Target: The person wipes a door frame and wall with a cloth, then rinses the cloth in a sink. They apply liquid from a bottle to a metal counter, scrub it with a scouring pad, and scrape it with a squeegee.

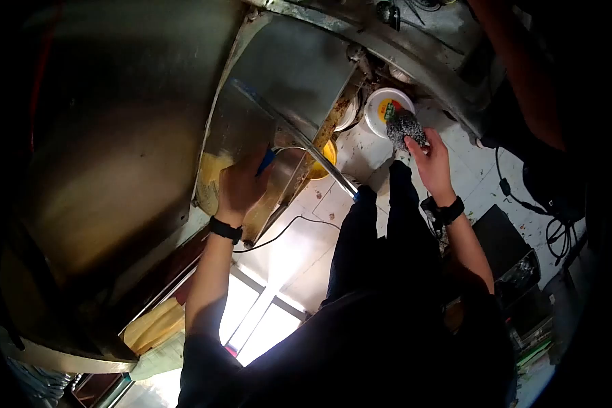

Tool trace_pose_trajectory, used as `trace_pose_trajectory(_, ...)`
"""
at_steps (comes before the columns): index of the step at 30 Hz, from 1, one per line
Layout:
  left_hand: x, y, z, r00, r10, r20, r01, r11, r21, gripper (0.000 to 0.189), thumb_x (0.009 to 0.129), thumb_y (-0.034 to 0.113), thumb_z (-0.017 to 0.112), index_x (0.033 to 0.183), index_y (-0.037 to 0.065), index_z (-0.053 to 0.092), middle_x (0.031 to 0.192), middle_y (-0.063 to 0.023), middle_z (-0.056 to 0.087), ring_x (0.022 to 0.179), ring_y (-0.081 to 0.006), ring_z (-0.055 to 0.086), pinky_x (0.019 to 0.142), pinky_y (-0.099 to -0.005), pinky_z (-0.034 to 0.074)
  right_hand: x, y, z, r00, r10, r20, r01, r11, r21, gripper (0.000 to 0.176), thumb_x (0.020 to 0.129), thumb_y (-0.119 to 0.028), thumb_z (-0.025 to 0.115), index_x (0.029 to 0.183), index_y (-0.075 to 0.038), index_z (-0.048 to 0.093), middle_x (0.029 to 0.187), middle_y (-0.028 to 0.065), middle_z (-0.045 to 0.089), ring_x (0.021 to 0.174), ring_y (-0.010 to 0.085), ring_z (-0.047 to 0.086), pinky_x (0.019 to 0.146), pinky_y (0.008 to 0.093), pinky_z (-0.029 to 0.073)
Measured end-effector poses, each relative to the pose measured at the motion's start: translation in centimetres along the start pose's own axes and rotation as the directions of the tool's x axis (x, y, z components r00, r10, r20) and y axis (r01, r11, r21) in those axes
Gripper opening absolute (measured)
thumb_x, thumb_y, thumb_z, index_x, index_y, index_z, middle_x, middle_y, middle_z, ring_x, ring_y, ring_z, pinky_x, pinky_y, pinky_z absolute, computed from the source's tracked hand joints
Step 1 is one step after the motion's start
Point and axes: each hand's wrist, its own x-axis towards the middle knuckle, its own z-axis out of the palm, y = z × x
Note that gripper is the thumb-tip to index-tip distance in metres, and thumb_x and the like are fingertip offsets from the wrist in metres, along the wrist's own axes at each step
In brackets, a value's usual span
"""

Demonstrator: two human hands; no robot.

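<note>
Left hand (238,187) gripped a blue-handled tool (266,162) against the steel panel (251,115). Right hand (433,163) closed around a steel-wool scrubber (404,129), just by the white tub (381,102) on the tiled floor (319,204). A yellow bowl (327,155) sat by the panel's edge.

Black wristband (225,230) above left hand (241,183), black watch (443,211) above right hand (432,160); dark top (360,353), dark trousers (387,238)

Left hand (240,187) and right hand (432,163) both reach forward, fingers (415,147) curled.
</note>
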Motion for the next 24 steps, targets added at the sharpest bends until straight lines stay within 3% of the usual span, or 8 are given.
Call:
trace_pose_trajectory(2,2.4,0.9,-0.1,0.993,0.085,0.078,-0.087,0.996,0.022,0.04,0.091,0.026,0.067,0.128,0.012,0.062,0.091,-0.0168,0.069,0.08,-0.0362,0.068,0.067,-0.0442,0.055,0.4,1.1,-0.8,1.0,-0.015,-0.024,0.014,0.999,-0.028,0.026,0.091,-0.016,0.07,0.105,0.005,0.063,0.099,0.0138,0.062,0.084,0.0204,0.062,0.072,0.0301,0.05)
trace_pose_trajectory(5,6.8,2.6,-0.2,0.976,0.215,0.043,-0.217,0.975,0.044,0.04,0.091,0.027,0.066,0.128,0.015,0.061,0.093,-0.0145,0.07,0.079,-0.0363,0.067,0.067,-0.0451,0.055,0.5,2.0,-2.2,0.998,-0.012,-0.057,0.01,0.999,-0.042,0.027,0.091,-0.016,0.07,0.105,0.005,0.063,0.1,0.0148,0.063,0.084,0.0206,0.064,0.071,0.0301,0.051)
trace_pose_trajectory(10,12.5,2.5,1.1,0.964,0.253,0.083,-0.26,0.962,0.079,0.038,0.09,0.031,0.069,0.125,0.015,0.064,0.093,-0.0152,0.071,0.08,-0.0353,0.069,0.068,-0.0436,0.055,0.1,2.0,-3.5,0.99,0.122,-0.065,-0.123,0.992,-0.01,0.029,0.09,-0.016,0.07,0.108,0.006,0.061,0.097,0.0166,0.065,0.081,0.0232,0.066,0.07,0.0322,0.052)
trace_pose_trajectory(12,13.9,2.4,1.8,0.952,0.301,0.062,-0.306,0.949,0.077,0.037,0.09,0.031,0.069,0.124,0.015,0.064,0.093,-0.0139,0.071,0.08,-0.0347,0.069,0.068,-0.0432,0.055,0.1,3.2,-3.7,0.995,-0.021,-0.096,0.007,0.989,-0.148,0.029,0.09,-0.015,0.07,0.109,0.005,0.06,0.094,0.0168,0.066,0.078,0.0246,0.066,0.07,0.0331,0.053)
trace_pose_trajectory(14,14.9,1.9,2.3,0.929,0.368,0.032,-0.369,0.929,0.037,0.036,0.089,0.028,0.07,0.122,0.014,0.064,0.096,-0.0131,0.071,0.082,-0.0345,0.069,0.069,-0.043,0.056,-0.2,3.7,-3.8,0.995,-0.041,-0.089,0.028,0.989,-0.146,0.029,0.09,-0.015,0.07,0.109,0.005,0.06,0.094,0.017,0.066,0.078,0.0246,0.066,0.069,0.0334,0.053)
trace_pose_trajectory(21,15.6,1.0,4.2,0.931,0.364,-0.013,-0.364,0.931,-0.032,0.036,0.087,0.025,0.069,0.121,0.013,0.062,0.101,-0.0111,0.07,0.088,-0.0328,0.068,0.074,-0.043,0.056,-0.5,4.5,-4.1,0.992,-0.09,-0.088,0.079,0.99,-0.116,0.027,0.09,-0.013,0.07,0.108,0.004,0.06,0.097,0.0154,0.066,0.08,0.0219,0.065,0.069,0.0327,0.053)
trace_pose_trajectory(24,15.0,1.0,4.1,0.963,0.27,0.009,-0.27,0.963,0.008,0.037,0.088,0.025,0.068,0.122,0.012,0.061,0.101,-0.0121,0.07,0.088,-0.034,0.068,0.072,-0.0446,0.056,-0.3,4.7,-3.9,0.994,-0.079,-0.076,0.074,0.995,-0.068,0.026,0.09,-0.012,0.07,0.108,0.004,0.06,0.097,0.0151,0.066,0.08,0.0212,0.065,0.068,0.0326,0.053)
